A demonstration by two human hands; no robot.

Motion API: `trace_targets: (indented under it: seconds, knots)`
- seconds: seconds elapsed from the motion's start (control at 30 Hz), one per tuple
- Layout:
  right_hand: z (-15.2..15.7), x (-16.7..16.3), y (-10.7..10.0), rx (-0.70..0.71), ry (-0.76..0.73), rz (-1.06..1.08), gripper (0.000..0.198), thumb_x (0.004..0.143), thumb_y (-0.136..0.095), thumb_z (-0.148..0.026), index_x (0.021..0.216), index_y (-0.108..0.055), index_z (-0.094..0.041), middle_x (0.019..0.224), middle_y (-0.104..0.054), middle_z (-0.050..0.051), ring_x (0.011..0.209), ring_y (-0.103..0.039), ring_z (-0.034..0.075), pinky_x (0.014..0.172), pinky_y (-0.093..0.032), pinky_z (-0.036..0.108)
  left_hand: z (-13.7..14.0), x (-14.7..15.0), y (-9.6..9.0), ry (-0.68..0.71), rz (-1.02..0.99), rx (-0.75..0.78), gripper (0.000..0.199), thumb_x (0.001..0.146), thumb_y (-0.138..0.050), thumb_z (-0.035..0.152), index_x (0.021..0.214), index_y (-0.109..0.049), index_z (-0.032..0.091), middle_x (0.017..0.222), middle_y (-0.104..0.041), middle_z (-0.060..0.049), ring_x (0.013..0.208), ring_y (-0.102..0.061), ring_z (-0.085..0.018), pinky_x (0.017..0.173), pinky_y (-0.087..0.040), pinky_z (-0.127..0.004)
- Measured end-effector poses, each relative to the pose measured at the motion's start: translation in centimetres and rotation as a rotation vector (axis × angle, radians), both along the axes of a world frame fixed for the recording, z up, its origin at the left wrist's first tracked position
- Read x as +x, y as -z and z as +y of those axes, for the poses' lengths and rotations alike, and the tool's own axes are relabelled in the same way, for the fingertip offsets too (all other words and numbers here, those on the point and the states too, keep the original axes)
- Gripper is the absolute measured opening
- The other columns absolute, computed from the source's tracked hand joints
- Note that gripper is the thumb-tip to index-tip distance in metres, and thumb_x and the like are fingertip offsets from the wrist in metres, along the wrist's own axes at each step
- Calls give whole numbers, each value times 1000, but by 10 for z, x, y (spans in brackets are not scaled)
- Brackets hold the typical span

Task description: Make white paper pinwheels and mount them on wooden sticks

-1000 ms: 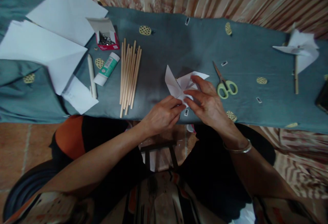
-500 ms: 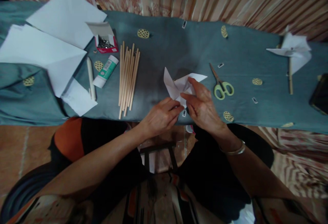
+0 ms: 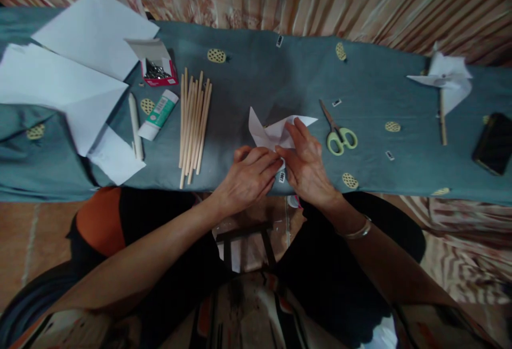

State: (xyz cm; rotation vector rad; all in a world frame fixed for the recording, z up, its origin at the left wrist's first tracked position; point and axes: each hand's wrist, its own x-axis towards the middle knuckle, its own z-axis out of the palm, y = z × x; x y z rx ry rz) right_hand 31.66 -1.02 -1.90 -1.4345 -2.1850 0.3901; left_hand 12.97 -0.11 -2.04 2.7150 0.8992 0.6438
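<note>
Between my hands, near the table's front edge, is a white paper pinwheel (image 3: 260, 135) with folded blades standing up at its left and right. My left hand (image 3: 250, 178) is closed on its near edge, fingers bent over the paper. My right hand (image 3: 307, 168) grips the right side, thumb near the middle and fingers over a blade. Their fingertips almost meet and hide the pinwheel's centre and near blade. Just right of my right hand lie scissors (image 3: 335, 135) with green handles. Left of my left hand rests a bundle of wooden sticks (image 3: 194, 125).
Farther left are a glue tube (image 3: 159, 114), a white pen-like stick (image 3: 135, 125), a red box of metal pins (image 3: 159, 74) and white paper sheets (image 3: 96, 34). At the far right lie a pinwheel on a stick (image 3: 450, 77) and a dark phone (image 3: 494, 144). A patterned green-blue cloth (image 3: 248, 72) covers the table.
My left hand has shifted farther over the paper, its fingers now covering more of the near edge. My right hand keeps its grip. The whole view has moved slightly.
</note>
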Motion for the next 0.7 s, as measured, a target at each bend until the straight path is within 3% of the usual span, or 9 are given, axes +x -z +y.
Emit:
trace_targets:
  seconds: [0.2, 0.53, 0.7]
  knots:
    - [-1, 8, 1, 21, -19, -2, 52, 87, -42, -10, 128, -54, -40, 158, -24, -8, 148, -16, 30, 115, -26, 58, 0, 3, 2, -9, 38, 21, 31, 94, -45, 24, 120, -59, 15, 120, -65, -12, 114, -53, -28, 98, -36, -48]
    - [-2, 15, -1, 56, -14, -80, 42, 85, -42, -9, 118, -60, -28, 156, -30, 0, 147, -19, 27, 115, -27, 56, 1, 3, 2, -5, 33, 1, 30, 93, -46, 25, 119, -59, 15, 119, -66, -11, 114, -53, -28, 99, -33, -51]
    - [-2, 12, 6, 48, 22, -13, 44, 86, -41, -11, 120, -60, -34, 155, -32, -7, 147, -20, 28, 114, -28, 58, 1, 3, 4, -9, 35, 19, 29, 93, -46, 25, 117, -59, 14, 119, -66, -11, 114, -53, -28, 100, -32, -50]
